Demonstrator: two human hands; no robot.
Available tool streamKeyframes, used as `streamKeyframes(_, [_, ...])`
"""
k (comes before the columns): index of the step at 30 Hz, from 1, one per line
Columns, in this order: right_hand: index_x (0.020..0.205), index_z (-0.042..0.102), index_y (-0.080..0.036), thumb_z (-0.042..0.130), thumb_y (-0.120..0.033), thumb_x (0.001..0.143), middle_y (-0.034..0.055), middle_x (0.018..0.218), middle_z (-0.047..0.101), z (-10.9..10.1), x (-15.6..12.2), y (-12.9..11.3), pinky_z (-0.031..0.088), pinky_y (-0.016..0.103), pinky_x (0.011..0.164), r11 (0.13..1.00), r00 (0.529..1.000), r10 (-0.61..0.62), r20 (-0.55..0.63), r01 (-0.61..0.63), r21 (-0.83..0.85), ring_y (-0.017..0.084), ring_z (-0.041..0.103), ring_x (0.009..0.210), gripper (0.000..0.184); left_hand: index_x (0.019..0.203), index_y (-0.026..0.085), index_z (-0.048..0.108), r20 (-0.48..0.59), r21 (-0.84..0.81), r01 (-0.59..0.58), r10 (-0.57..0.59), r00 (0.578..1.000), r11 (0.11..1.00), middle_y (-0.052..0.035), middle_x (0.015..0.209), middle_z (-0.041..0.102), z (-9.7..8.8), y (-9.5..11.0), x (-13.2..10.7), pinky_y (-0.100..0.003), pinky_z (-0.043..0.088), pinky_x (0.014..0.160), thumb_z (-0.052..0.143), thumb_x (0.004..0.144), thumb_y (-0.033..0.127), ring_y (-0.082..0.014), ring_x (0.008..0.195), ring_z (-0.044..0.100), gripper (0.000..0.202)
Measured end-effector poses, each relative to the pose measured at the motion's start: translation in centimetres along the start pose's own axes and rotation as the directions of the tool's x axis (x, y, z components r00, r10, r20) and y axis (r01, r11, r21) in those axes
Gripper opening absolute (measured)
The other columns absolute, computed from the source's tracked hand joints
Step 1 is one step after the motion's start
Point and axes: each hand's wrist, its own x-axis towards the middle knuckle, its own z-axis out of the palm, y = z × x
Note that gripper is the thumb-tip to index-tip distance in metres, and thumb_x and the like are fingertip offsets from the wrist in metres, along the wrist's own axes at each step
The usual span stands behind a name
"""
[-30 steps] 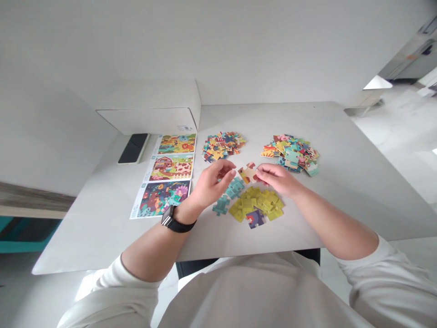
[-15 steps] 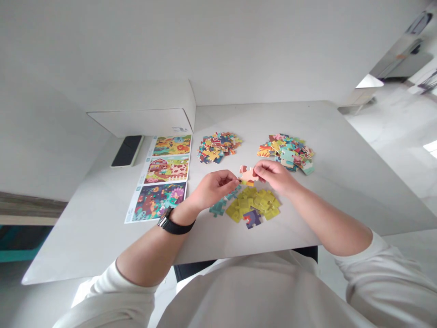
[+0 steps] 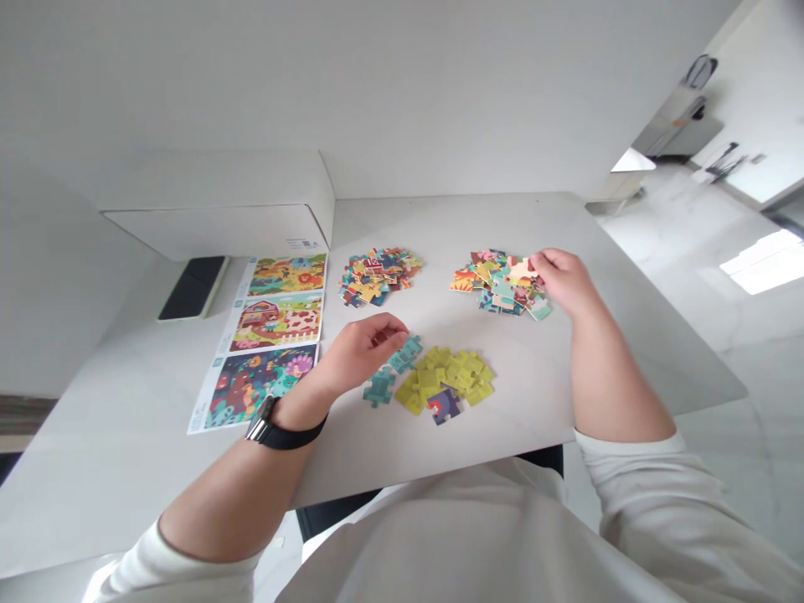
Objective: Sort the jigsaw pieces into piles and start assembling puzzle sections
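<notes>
My right hand (image 3: 562,276) pinches a pale pink puzzle piece (image 3: 520,270) between thumb and fingers, over the right-hand pile of mixed puzzle pieces (image 3: 496,289). Curled with thumb against fingers, my left hand (image 3: 364,352) has a dark red puzzle piece (image 3: 381,337) in its grasp, mostly covered by the fingers. Just beside and under that hand lie teal puzzle pieces (image 3: 379,388). To their right is a cluster of olive-green pieces (image 3: 465,374), green sides up. A purple piece with a red figure (image 3: 444,405) rests at its near edge.
Another mixed pile of puzzle pieces (image 3: 380,276) sits at the back middle. On the left lies a picture sheet (image 3: 276,322) with three scenes, a phone (image 3: 193,289) beside it. Behind them stands a white box (image 3: 219,226) against the wall.
My right hand has moved away from the left, up and right to the right-hand pile, carrying the pale pink piece. My left hand stays near the teal pieces. The view has shifted right.
</notes>
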Motion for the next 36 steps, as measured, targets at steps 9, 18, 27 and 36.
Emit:
streamKeyframes(9, [0.084,0.078,-0.02,0.058,-0.041,0.1,0.0135,0.09,0.08,-1.0,1.2,2.4,0.042,0.035,0.07,0.726,0.971,0.192,-0.142,-0.238,-0.645,0.027,0.068,0.082,0.033,0.096,0.023,0.076,-0.068,0.19,-0.037,0.051,0.996,0.981,-0.0016,0.076,0.073,-0.8,0.0,0.1,-0.026,0.044,0.06,0.065,0.096,0.049,-0.0159,0.064,0.06,0.027])
streamKeyframes(18, [0.101,0.08,-0.021,0.064,-0.033,0.097,0.0086,0.095,0.081,2.2,-0.6,-0.3,0.049,0.034,0.077,0.884,0.982,-0.166,-0.092,0.107,-0.456,0.024,0.07,0.081,0.02,0.113,0.025,0.075,0.033,0.594,0.007,-0.033,0.999,0.805,-0.0058,0.107,0.076,-4.7,-2.1,-0.1,-0.034,0.051,0.082,0.065,0.094,0.055,-0.0247,0.093,0.071,0.036])
streamKeyframes(27, [0.097,0.078,-0.024,0.062,-0.03,0.101,0.0047,0.092,0.076,10.2,-5.8,-5.0,0.046,0.031,0.073,0.819,0.766,-0.414,0.491,0.549,-0.167,0.019,0.066,0.078,0.017,0.13,0.024,0.069,0.206,0.705,-0.145,-0.005,0.978,0.694,-0.0103,0.126,0.068,-4.0,-3.5,-0.4,-0.04,0.052,0.097,0.078,0.09,0.049,-0.0313,0.116,0.067,0.048])
streamKeyframes(36, [0.102,0.08,-0.025,0.063,-0.036,0.102,0.0049,0.096,0.079,11.2,-6.2,-5.1,0.049,0.031,0.074,0.894,0.779,-0.354,0.518,0.444,-0.058,0.019,0.068,0.08,0.021,0.103,0.022,0.069,0.028,0.583,-0.125,0.133,0.991,0.803,-0.0047,0.099,0.073,-3.7,-1.6,-0.3,-0.034,0.053,0.079,0.071,0.093,0.042,-0.0227,0.089,0.07,0.022])
